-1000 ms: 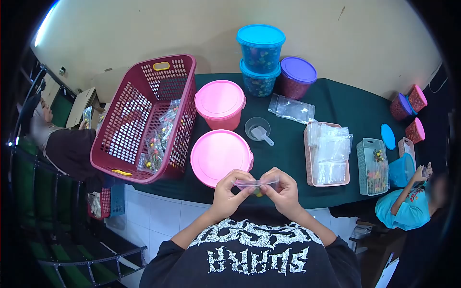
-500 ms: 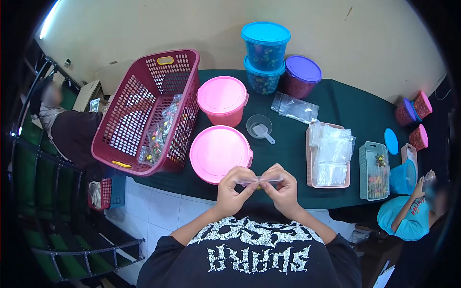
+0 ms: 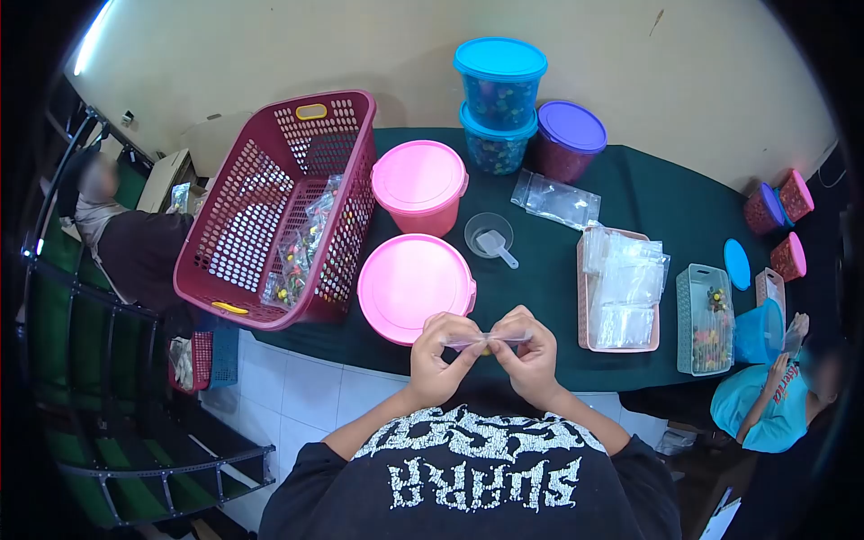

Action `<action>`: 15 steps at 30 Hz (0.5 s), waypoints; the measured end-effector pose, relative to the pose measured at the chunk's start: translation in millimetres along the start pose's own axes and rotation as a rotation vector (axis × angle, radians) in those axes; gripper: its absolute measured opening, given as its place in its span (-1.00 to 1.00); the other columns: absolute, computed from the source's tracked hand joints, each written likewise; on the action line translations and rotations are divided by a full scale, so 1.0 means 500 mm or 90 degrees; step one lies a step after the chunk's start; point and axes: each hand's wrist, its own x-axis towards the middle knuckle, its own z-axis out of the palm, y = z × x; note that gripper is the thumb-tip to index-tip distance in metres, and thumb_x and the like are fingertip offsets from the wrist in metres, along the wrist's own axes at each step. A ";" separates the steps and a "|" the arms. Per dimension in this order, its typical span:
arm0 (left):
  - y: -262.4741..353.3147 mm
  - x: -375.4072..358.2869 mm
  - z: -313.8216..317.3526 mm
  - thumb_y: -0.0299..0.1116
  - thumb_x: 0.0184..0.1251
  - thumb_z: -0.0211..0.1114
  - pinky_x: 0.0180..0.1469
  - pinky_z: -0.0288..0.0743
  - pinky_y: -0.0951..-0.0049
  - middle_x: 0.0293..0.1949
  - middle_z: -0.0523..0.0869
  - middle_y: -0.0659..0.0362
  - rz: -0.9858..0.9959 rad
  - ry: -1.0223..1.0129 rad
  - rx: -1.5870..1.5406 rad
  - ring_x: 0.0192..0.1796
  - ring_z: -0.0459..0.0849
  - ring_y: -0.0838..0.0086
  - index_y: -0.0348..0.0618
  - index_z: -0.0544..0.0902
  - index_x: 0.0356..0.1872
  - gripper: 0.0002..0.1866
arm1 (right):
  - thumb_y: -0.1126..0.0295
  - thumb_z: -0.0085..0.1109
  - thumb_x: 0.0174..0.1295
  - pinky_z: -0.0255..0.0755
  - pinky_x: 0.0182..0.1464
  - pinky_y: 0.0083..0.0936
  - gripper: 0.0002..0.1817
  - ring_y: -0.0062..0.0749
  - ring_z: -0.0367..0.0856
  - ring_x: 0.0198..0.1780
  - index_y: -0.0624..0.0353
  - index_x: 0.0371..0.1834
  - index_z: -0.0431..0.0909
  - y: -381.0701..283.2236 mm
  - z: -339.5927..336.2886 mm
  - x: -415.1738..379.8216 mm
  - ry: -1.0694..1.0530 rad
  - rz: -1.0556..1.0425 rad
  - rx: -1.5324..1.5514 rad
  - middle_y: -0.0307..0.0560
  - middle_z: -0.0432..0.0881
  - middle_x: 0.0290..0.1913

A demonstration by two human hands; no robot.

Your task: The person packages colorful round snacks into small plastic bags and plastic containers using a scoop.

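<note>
My left hand [image 3: 441,357] and my right hand [image 3: 525,356] are close together at the table's front edge. Between them they pinch the top of a small clear plastic bag [image 3: 487,339], one side in each hand. A bit of yellow-green shows under the bag's edge; most of the bag is hidden by my fingers. Just behind my left hand stands a tub with a pink lid [image 3: 416,283]. To the right, a pink basket [image 3: 582,310] holds a pile of flat clear bags [image 3: 626,288].
A maroon basket [image 3: 360,193] holds filled bags. Near the wall stand another pink-lidded tub [image 3: 418,180], stacked blue tubs [image 3: 499,90] and a purple-lidded tub [image 3: 572,135]. A scoop [image 3: 498,247] lies in a clear bowl. One person [image 3: 774,405] is at right, another [image 3: 135,243] at left.
My hands keep nearly the same pose on the bag. The view has shifted slightly. At the right, the other person's hands and arm have moved.
</note>
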 end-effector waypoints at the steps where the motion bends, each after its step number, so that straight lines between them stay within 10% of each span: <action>1: 0.001 0.004 -0.002 -0.48 0.21 0.36 -0.05 0.39 0.41 -0.28 0.64 0.16 0.020 -0.011 0.029 -0.19 0.57 0.40 -0.20 0.61 -0.31 -0.90 | 0.56 0.32 0.09 0.36 -0.29 -0.60 -0.93 -0.50 0.48 -0.27 0.21 -0.36 0.65 -0.001 0.000 0.001 0.002 0.010 -0.003 -0.18 0.63 -0.34; 15: -0.044 0.055 0.010 -0.44 0.13 0.41 0.01 0.34 0.34 -0.37 0.66 0.18 -0.029 0.051 0.063 -0.21 0.61 0.34 -0.15 0.63 -0.41 -0.90 | 0.49 0.34 0.07 0.35 -0.18 -0.50 -0.95 -0.42 0.46 -0.27 0.17 -0.40 0.68 0.044 -0.022 0.036 0.081 -0.009 -0.120 -0.20 0.65 -0.39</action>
